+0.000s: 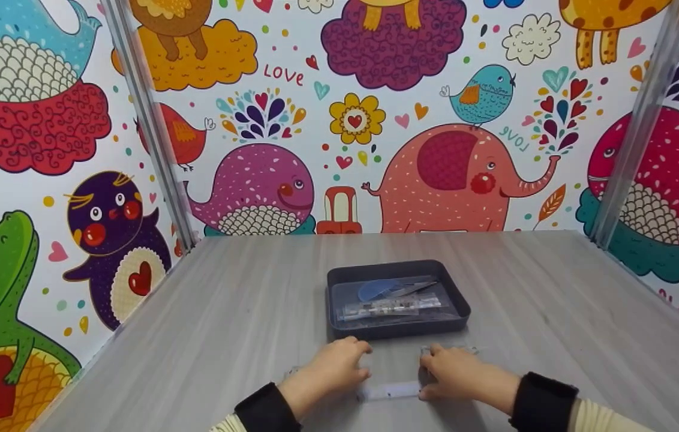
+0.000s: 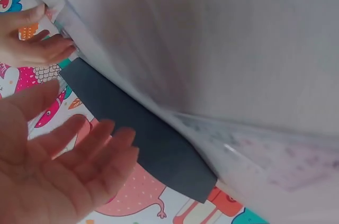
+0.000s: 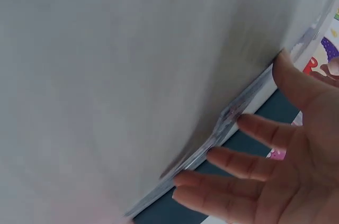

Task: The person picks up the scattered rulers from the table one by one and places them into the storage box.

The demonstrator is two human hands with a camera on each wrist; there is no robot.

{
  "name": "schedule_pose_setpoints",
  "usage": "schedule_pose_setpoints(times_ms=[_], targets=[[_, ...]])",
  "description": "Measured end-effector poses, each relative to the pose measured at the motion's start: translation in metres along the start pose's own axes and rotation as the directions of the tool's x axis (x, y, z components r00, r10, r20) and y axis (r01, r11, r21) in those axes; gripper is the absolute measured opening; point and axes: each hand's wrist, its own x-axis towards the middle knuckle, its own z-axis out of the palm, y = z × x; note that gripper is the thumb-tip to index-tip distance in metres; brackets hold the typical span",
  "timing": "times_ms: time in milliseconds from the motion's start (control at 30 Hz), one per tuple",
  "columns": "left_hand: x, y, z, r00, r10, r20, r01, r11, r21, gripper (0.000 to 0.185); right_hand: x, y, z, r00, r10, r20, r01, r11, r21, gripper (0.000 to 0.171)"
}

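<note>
In the head view my left hand (image 1: 339,363) is held just above the table, thumb and fingers apart with nothing between them. The left wrist view shows its palm and loosely bent fingers; a clear flat plastic packet (image 2: 296,166) with faint printing lies beyond. My right hand (image 1: 456,372) is low at the table, its thumb and fingers spread. From the right wrist, its fingertips appear along the edge of a clear flat plastic piece (image 3: 233,110); a firm grip is not visible. Between both hands lies a pale translucent strip (image 1: 390,392), its kind unclear.
Behind the hands stands a dark grey tray (image 1: 399,327) holding clear packets (image 1: 390,307) and a blue rounded piece (image 1: 377,289). Another bit of clear plastic (image 1: 476,350) shows past the right hand. Printed cartoon walls (image 1: 351,168) and metal posts border the grey wooden table (image 1: 243,300).
</note>
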Motion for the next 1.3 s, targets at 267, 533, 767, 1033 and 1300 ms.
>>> schedule_pose_setpoints(times_ms=[267,533,767,1033,1300], targets=[[0.005,-0.003,0.007,0.997,0.017,0.078,-0.021,0.999,0.049,0.031,0.013,-0.012,0.006,0.992,0.099,-0.083,-0.106,0.991,-0.087,0.044],[0.009,-0.003,0.011,0.999,0.046,0.021,-0.048,0.994,0.102,0.035,0.01,-0.007,0.003,0.996,0.06,-0.067,-0.063,0.997,-0.051,0.039],[0.011,-0.003,0.014,0.995,0.09,0.052,-0.096,0.986,0.138,0.029,0.011,-0.001,0.003,0.979,-0.15,-0.141,0.151,0.988,-0.006,0.02],[0.011,0.003,0.015,0.99,0.135,0.05,-0.141,0.978,0.156,0.021,0.014,0.002,-0.001,0.994,-0.102,-0.032,0.105,0.987,0.124,0.02],[0.015,0.005,0.014,0.989,0.133,0.069,-0.143,0.976,0.165,0.011,0.02,-0.006,-0.006,0.999,-0.037,0.036,0.035,0.997,0.076,0.024]])
